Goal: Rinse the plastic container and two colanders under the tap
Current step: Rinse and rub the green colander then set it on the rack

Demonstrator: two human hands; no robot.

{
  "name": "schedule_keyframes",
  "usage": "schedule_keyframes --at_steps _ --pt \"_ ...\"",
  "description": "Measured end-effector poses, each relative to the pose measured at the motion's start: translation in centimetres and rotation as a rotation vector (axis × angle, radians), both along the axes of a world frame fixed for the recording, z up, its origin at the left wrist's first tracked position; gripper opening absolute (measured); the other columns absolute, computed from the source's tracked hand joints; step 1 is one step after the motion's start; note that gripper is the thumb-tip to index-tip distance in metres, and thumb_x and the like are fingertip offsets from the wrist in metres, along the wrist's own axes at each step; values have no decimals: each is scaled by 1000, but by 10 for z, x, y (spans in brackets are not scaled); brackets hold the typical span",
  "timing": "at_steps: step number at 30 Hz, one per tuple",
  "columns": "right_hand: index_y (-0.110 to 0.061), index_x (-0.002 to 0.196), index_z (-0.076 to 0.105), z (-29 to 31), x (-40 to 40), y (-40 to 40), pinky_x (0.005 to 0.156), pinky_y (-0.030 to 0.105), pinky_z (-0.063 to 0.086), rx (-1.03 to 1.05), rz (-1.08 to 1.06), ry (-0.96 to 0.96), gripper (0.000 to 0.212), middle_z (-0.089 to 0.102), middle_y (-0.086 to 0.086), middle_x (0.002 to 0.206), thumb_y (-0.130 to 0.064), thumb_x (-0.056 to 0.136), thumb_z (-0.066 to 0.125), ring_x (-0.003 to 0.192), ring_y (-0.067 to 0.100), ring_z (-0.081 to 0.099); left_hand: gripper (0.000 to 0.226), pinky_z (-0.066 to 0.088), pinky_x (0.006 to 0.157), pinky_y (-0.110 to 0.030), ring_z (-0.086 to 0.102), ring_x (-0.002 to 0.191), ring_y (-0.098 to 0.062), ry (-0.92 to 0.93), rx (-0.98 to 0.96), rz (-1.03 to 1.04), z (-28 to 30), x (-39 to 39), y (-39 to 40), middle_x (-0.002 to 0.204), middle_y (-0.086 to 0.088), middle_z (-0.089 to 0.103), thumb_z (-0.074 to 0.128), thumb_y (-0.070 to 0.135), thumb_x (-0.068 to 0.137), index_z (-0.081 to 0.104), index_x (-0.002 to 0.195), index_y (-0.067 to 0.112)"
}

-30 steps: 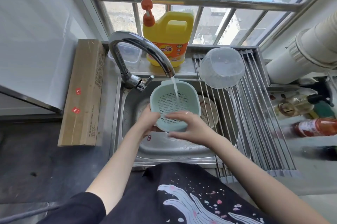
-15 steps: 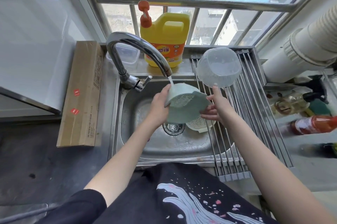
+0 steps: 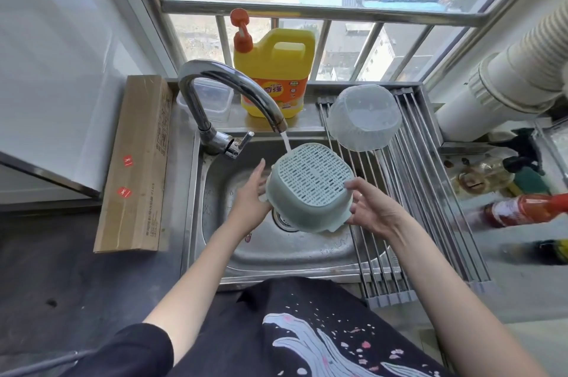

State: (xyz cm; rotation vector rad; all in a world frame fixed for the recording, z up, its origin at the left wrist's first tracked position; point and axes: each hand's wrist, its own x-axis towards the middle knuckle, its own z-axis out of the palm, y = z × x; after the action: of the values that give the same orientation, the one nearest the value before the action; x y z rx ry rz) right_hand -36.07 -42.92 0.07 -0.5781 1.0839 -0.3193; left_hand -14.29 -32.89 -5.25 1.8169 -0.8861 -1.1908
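I hold a pale green colander (image 3: 309, 187) upside down over the sink (image 3: 276, 253), its slotted base facing up. The tap (image 3: 233, 81) runs, and the thin stream lands on the colander's far left edge. My left hand (image 3: 250, 197) grips its left wall, thumb pointing up and fingers hidden behind it. My right hand (image 3: 373, 207) has spread fingertips against the right wall and rim. A clear plastic container (image 3: 364, 117) lies upside down on the drying rack (image 3: 430, 207). The second colander is hidden under the green one.
A yellow detergent jug (image 3: 275, 69) and a small clear box (image 3: 213, 100) stand on the ledge behind the tap. A long cardboard box (image 3: 138, 161) lies left of the sink. Bottles (image 3: 522, 207) crowd the counter right of the rack. A wide pipe (image 3: 522, 69) runs at upper right.
I have turned the green colander from open side up under the stream to fully upside down. My right hand went from its near rim to its right side.
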Motion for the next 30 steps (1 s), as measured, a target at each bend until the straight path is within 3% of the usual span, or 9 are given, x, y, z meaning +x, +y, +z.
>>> schedule_keyframes --at_steps 3,5,9,13,20,24,26,28,30 --pt "-18 131 49 1 0 7 82 50 56 -259 56 152 69 57 13 126 -15 66 71 109 30 59 60 45 75 -10 58 100 -10 -132 97 -26 -6 6 4 130 -7 58 54 4 89 38 144 21" --pt "-24 133 42 4 0 12 89 46 54 -456 97 347 78 54 6 127 -16 64 77 108 24 58 52 42 67 -9 57 98 -11 -171 132 -17 -6 7 5 126 -9 60 50 2 89 46 138 17" --pt "-28 138 35 23 -4 26 87 30 46 -825 212 549 82 45 -3 126 -10 69 76 109 16 50 43 44 79 -23 59 99 -15 -127 134 9 -5 6 5 117 -8 64 52 2 87 54 128 16" --pt "-33 141 30 47 -10 40 83 21 38 -1005 285 586 89 40 -9 126 -9 68 75 110 12 44 34 49 89 -31 61 99 -17 -136 107 -12 0 3 7 111 -8 66 54 1 85 61 117 11" --pt "-40 143 28 71 -28 46 95 34 46 -1081 176 565 93 36 -12 133 -10 69 75 118 16 45 31 47 86 -26 62 97 -16 -169 88 -47 11 -5 9 103 -3 68 56 0 81 66 107 12" --pt "-23 144 36 69 -38 41 85 33 53 -781 -126 379 79 44 1 136 -20 74 72 116 23 53 26 50 78 -29 65 95 -19 -113 85 -25 17 -8 9 101 -3 68 54 4 84 66 105 14" --pt "-8 126 51 70 -38 41 84 41 55 -512 -279 212 53 50 17 129 -25 77 65 114 33 54 20 54 73 -32 68 89 -20 -53 82 -19 23 -12 8 103 -6 67 52 10 90 64 106 14" --pt "-9 110 52 68 -35 45 82 46 55 -249 -379 125 28 49 19 118 -23 87 56 106 31 54 18 57 65 -30 68 84 -21 83 90 -2 33 -19 7 107 -9 64 49 16 96 61 109 12" --pt "-13 114 50 62 -31 50 76 48 57 -14 -463 26 28 50 17 115 -22 88 54 103 31 55 23 59 62 -32 69 82 -24 245 101 25 45 -25 4 108 -12 65 46 22 99 59 112 9"
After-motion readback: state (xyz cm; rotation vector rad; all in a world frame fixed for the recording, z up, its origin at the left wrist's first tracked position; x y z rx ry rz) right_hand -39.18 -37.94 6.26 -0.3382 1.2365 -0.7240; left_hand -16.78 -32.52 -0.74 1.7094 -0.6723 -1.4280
